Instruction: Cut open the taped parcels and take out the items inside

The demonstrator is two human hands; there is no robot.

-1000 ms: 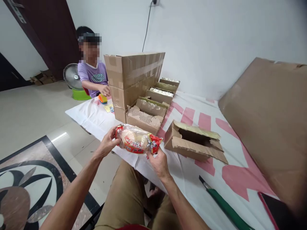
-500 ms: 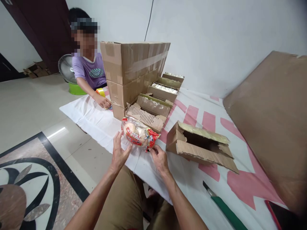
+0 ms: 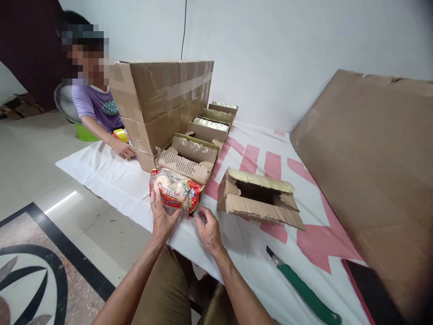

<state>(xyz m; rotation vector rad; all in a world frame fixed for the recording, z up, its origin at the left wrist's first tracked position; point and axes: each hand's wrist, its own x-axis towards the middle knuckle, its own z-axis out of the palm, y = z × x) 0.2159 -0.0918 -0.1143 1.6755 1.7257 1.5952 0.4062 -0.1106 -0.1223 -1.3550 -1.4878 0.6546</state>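
Note:
A clear and red snack packet with pale round buns inside rests at the near edge of the white and pink cloth. My left hand cups its left underside, fingers pressed against the wrapper. My right hand sits on the cloth with curled fingers pinching the packet's red lower right corner. Just right of the packet lies an open, empty small cardboard box on its side.
A row of small filled boxes runs back beside a stack of large taped cartons. A green-handled knife and a dark phone lie near right. A big cardboard sheet leans right. Another person sits far left by a tape roll.
The packet has come down from in front of me to the cloth's edge. My left hand shifted from its end to beneath it. My view swung right.

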